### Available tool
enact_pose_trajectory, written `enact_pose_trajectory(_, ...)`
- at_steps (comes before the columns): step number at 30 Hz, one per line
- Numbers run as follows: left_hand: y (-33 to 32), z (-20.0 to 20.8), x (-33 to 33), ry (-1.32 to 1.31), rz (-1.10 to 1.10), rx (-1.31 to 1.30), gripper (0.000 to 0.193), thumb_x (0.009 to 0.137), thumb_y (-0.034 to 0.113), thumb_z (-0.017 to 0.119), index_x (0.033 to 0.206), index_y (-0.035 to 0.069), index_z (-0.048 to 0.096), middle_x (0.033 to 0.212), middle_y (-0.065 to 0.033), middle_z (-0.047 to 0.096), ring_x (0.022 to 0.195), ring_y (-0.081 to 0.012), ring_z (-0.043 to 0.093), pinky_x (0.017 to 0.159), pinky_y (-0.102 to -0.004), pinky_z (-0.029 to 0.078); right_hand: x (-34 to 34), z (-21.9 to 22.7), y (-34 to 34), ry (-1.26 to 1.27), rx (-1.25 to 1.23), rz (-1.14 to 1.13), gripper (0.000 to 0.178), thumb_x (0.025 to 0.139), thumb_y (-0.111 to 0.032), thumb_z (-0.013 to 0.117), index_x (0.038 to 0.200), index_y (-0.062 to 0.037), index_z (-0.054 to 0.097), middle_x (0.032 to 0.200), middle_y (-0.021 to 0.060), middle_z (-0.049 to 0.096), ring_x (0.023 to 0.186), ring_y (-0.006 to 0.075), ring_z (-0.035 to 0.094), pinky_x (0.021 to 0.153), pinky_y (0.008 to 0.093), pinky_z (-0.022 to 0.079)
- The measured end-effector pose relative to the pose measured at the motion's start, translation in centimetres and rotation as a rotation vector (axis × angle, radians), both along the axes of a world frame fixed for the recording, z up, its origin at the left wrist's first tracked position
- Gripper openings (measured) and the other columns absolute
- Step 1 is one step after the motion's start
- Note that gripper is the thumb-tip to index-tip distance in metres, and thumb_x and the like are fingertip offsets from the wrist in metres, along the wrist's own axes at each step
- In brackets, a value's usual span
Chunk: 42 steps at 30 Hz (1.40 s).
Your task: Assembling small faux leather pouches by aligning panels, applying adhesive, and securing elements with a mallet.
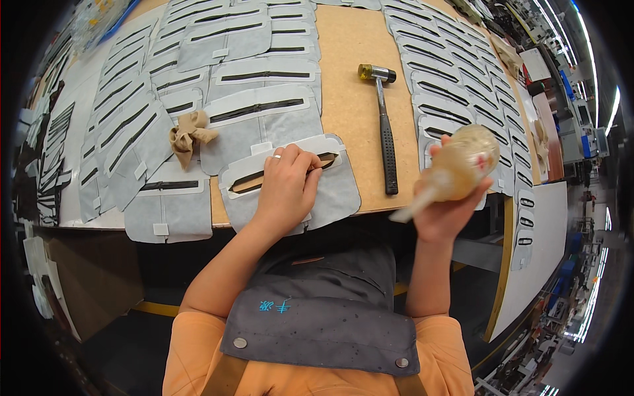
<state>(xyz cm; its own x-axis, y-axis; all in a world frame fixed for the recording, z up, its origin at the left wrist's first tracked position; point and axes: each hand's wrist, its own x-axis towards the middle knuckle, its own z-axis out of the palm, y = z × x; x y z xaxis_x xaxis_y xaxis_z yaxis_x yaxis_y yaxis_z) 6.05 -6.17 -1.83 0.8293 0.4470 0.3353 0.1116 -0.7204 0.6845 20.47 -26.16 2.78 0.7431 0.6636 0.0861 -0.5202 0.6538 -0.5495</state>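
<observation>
Right now, left of the hammer (387, 135), the left hand (285, 188) bends over a grey panel (338, 185), fingers curled close together at the panel's dark-edged slot (246, 187); whether they pinch the edge, I can't tell! And right of the hammer, the right hand (444, 214) has fingers wrapped round a blurred, cloudy bottle (463, 162), spout slanting leftward. A crumpled tan rag (191, 136) sits well left of the hammer.

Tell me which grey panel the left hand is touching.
The grey panel left of the hammer, at the table's near edge: the left hand lies across its black-edged slot and on no other panel.
</observation>
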Motion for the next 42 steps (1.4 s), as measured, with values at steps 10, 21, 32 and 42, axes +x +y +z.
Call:
enact_pose_trajectory(10, 0.1, 0.9, 0.0, -0.014, -0.007, -0.062, 0.007, 0.081, 0.004, 0.062, 0.087, 0.004, 0.058, 0.087, -0.0084, 0.054, 0.086, -0.0275, 0.052, 0.076, -0.0381, 0.036, 10.4, 5.9, -10.9, -0.779, -1.313, -0.687, 0.085, 0.081, -0.053, 0.065, 0.140, -0.0004, 0.035, 0.108, 0.0165, 0.064, 0.079, 0.0220, 0.063, 0.067, 0.0318, 0.050)
enact_pose_trajectory(21, 0.0, 0.6, -0.5, -0.010, -0.031, -0.030, 0.008, 0.080, 0.005, 0.063, 0.086, 0.005, 0.058, 0.088, -0.0080, 0.055, 0.086, -0.0272, 0.052, 0.078, -0.0385, 0.036, 15.9, 4.0, -15.2, -1.103, -2.245, -0.265, 0.095, 0.070, -0.056, 0.069, 0.145, -0.0118, 0.032, 0.106, 0.0175, 0.068, 0.096, 0.0316, 0.067, 0.081, 0.0391, 0.052)
enact_pose_trajectory(32, 0.6, 0.5, -0.8, -0.011, 0.024, 0.023, 0.008, 0.080, 0.006, 0.063, 0.087, 0.005, 0.059, 0.087, -0.0099, 0.056, 0.085, -0.0292, 0.054, 0.076, -0.0409, 0.037, 19.2, 0.0, -16.5, -1.118, -1.894, -0.313, 0.089, 0.076, -0.047, 0.070, 0.142, -0.0002, 0.033, 0.118, 0.0303, 0.058, 0.111, 0.0419, 0.057, 0.093, 0.0414, 0.046)
enact_pose_trajectory(42, -1.0, 2.1, 0.4, -0.216, -0.005, 0.008, 0.011, 0.085, 0.010, 0.059, 0.094, 0.006, 0.054, 0.088, -0.0095, 0.056, 0.087, -0.0290, 0.056, 0.079, -0.0394, 0.039, 17.6, -1.6, -15.3, -1.503, -1.877, -0.809, 0.066, 0.088, -0.020, 0.060, 0.143, 0.0015, 0.032, 0.135, 0.0263, 0.046, 0.123, 0.0416, 0.046, 0.104, 0.0441, 0.036)
